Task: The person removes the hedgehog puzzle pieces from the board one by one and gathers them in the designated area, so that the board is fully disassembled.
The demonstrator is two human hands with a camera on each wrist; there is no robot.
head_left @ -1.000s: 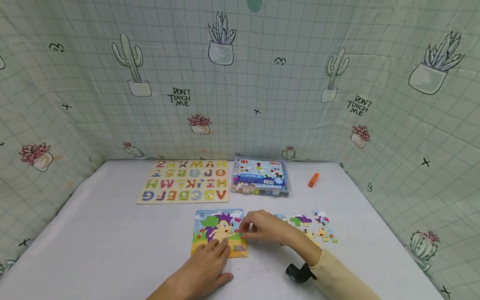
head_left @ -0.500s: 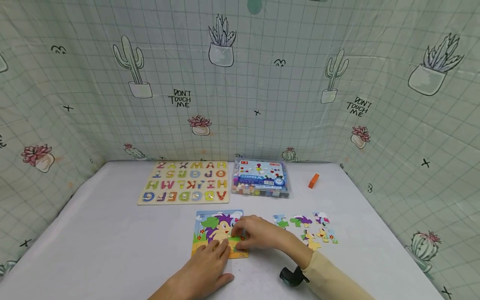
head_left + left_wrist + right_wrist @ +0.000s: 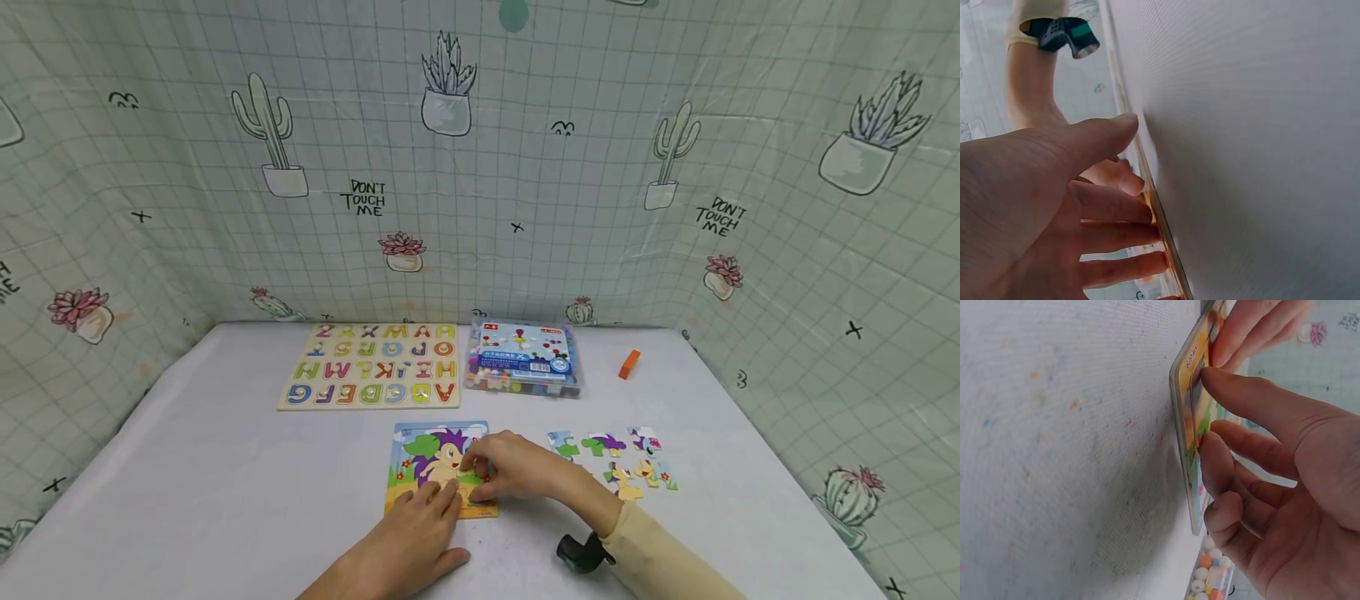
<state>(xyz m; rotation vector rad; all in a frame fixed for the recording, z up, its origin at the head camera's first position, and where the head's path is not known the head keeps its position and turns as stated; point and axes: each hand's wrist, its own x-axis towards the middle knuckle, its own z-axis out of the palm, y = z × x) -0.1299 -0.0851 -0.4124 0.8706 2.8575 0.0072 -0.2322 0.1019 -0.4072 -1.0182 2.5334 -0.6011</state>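
The hedgehog jigsaw puzzle (image 3: 400, 483), with a purple-spiked hedgehog and a green leaf, lies on the table in a thin framed board. My left hand (image 3: 416, 537) rests its nearly straight fingertips on the board's near edge, thumb apart on the tablecloth. From the right, my right hand (image 3: 517, 471) reaches over the lower right part, thumb and index finger bent around a puzzle piece (image 3: 1197, 394) there, other fingers curled. Its fingers partly cover the piece. Several loose puzzle pieces (image 3: 622, 482) lie right of the board, showing parts of a similar hedgehog picture.
Behind the puzzle stands an alphabet board (image 3: 285, 398) with colored letters. Beside it is a clear plastic box (image 3: 522, 354) of colorful parts. An orange block (image 3: 629, 364) lies at the back right. A printed curtain (image 3: 480, 167) surrounds the table.
My right hand has moved left from the puzzle's right edge onto its lower right part, thumb and index settling around a piece there. My left hand stays on the board.
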